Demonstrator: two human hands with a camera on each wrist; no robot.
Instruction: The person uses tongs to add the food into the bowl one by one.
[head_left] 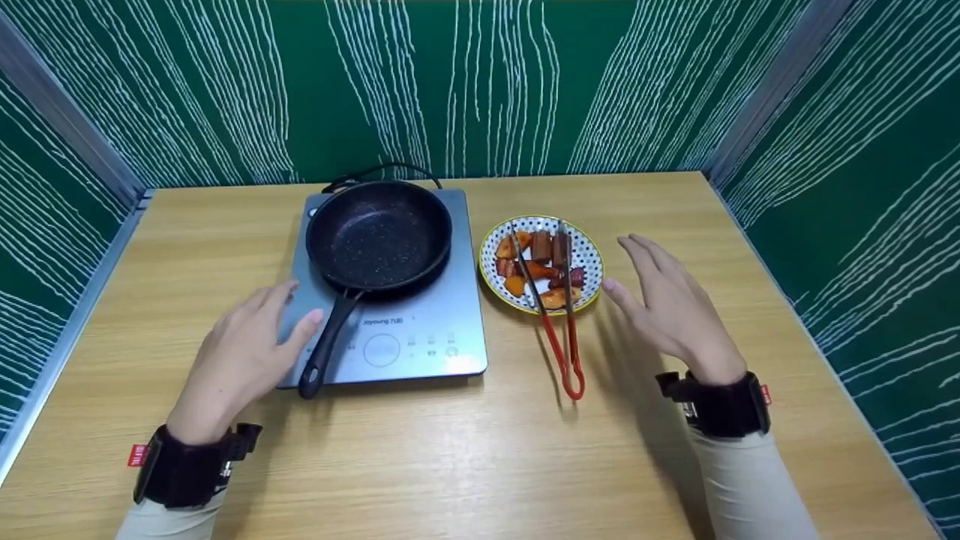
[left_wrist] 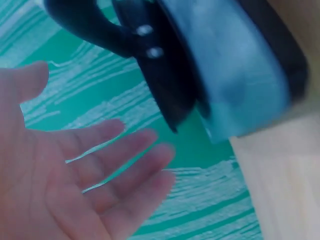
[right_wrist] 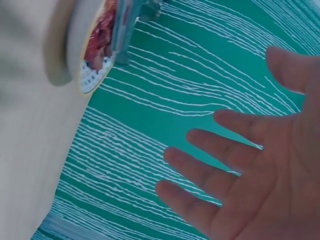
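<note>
Both hands are flat and hold nothing. The left hand (head_left: 244, 349) floats just beside the black handle (head_left: 324, 346) of the pan (head_left: 379, 234), which sits on the grey cooker (head_left: 420, 330). The right hand (head_left: 664, 304) floats near the red tongs (head_left: 561, 330). The tongs lie with their tips on the food (head_left: 536, 266) in the dotted bowl (head_left: 592, 259). A good way is to grip the handle in the middle so the pan stays level, and to pinch the tongs at the red part, away from the food.
</note>
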